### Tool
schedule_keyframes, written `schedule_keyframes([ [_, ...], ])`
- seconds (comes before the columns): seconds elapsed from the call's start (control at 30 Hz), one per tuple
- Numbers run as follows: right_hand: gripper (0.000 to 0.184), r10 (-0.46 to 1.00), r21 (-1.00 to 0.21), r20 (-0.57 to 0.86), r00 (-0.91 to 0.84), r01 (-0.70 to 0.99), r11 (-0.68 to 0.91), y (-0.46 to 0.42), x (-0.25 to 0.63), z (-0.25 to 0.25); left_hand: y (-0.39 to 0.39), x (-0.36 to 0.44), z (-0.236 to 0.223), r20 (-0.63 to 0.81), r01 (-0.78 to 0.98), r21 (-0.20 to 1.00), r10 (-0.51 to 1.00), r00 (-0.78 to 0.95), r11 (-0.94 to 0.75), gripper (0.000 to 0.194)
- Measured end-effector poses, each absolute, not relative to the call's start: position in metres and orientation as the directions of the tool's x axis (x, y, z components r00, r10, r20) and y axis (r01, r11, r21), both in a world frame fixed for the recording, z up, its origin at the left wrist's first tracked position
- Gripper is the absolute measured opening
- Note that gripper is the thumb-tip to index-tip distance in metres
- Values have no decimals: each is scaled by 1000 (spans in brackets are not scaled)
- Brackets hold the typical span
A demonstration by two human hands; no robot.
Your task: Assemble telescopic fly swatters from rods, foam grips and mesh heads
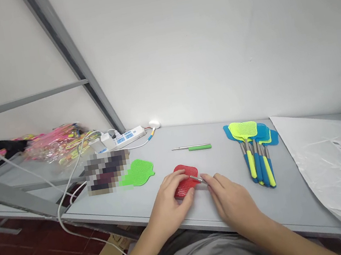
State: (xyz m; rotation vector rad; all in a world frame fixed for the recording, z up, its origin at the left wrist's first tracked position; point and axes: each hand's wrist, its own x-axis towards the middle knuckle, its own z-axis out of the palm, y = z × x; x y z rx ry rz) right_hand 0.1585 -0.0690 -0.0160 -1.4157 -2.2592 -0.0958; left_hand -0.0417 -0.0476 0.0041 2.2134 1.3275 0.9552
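Observation:
A red perforated fly swatter head (pixel 185 180) lies at the front of the grey table, pinched between the thumb and fingers of my left hand (pixel 172 194). My right hand (pixel 228 193) is closed on a silver metal rod (pixel 200 179), whose tip meets the neck of the red head; how far it sits in the neck I cannot tell. The rest of that rod is hidden by my right hand. Behind them lies a telescopic rod with a green grip (pixel 199 147). To the left is a green swatter head (pixel 142 172) without a rod.
Several blue and yellow fly swatters (pixel 255 153) are piled at the right, beside a white plastic bag (pixel 331 162). A power strip (pixel 127 138) with cables stands at the back left. A metal frame post (pixel 78 64) and wrapped goods (pixel 59 143) are further left.

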Motion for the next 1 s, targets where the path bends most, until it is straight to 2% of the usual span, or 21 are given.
schedule_keyframes([
  [0.17, 41, 848, -217, 427, -313, 875, 432, -71, 168, -15, -45, -48, 4, 355, 534, 734, 907, 226, -420, 26],
  [0.33, 44, 827, -224, 444, -345, 851, 475, -76, 173, -16, -44, -49, 2, 322, 442, 817, 929, 180, -369, 27],
  [0.5, 45, 796, -228, 499, -342, 835, 501, -76, 174, -17, -44, -51, 3, 311, 439, 821, 931, 194, -365, 28],
  [0.73, 45, 808, -229, 481, -341, 840, 491, -72, 175, -16, -44, -49, 5, 327, 447, 804, 920, 217, -391, 29],
  [0.9, 42, 809, -200, 489, -327, 861, 469, -71, 177, -18, -42, -52, 3, 330, 319, 869, 924, 192, -377, 26],
  [1.0, 41, 815, -161, 478, -327, 880, 447, -71, 177, -19, -39, -58, 0, 301, 172, 934, 949, 92, -313, 24],
])
